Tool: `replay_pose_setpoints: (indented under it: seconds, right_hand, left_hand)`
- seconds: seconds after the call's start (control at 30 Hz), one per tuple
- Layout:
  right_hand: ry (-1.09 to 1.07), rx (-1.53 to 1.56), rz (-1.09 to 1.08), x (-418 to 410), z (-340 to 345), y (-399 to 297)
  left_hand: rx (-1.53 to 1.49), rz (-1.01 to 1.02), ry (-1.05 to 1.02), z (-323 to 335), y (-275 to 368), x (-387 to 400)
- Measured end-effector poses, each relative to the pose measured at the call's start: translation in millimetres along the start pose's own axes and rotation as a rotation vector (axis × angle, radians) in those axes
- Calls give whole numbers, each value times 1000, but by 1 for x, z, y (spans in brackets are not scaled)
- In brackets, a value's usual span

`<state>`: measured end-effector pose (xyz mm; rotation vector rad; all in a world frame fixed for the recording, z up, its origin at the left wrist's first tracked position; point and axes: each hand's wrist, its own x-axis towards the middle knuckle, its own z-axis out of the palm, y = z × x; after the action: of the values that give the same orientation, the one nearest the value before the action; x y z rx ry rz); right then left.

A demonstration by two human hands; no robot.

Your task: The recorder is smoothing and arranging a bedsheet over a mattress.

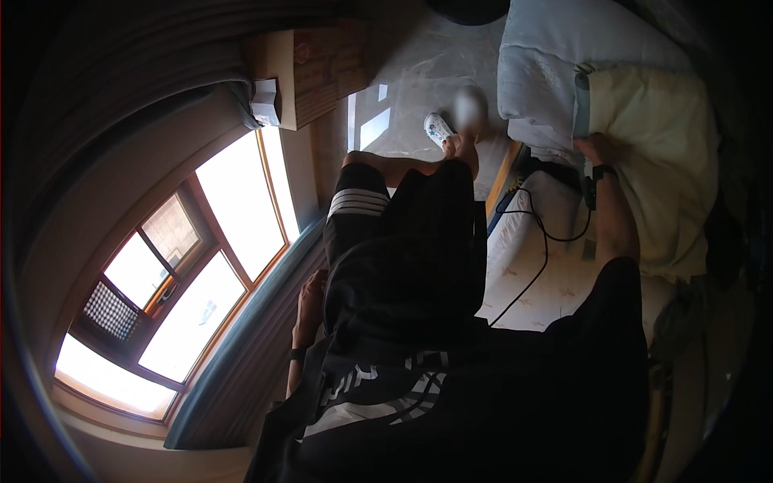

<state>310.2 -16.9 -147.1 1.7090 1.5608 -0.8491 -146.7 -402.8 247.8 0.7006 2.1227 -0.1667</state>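
My right hand (596,149) rests against a folded pale-yellow quilt (658,163), at its grey-blue edge strip (582,105). Its fingertips are partly lost in shade, so I cannot tell whether they grip the cloth. Below the wrist, a black cable (546,241) runs from a small dark device toward my body. A folded whitish quilt (543,78) lies beside the yellow one, both at the bed's far part. On the window side, my left hand (311,296) hangs beside my black shorts, its fingers in shadow.
The patterned mattress (543,290) is to my right, with a wooden bed rail (504,175). A cardboard box (326,66) stands beyond my knees. At left is a window (235,211) with a curtain (241,350). A white slipper (438,130) is on the shiny floor (416,66).
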Motion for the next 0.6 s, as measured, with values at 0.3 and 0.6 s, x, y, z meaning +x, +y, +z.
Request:
replay_pose_setpoints:
  seconds: [0.3,0.6]
  right_hand:
    - [5,-87,-16,12,11,1]
    - [-31,-62,-11,16,13,-1]
  left_hand:
    - [-22,-54,6,4,-9,-6]
    - [19,-58,-36,3,-11,-4]
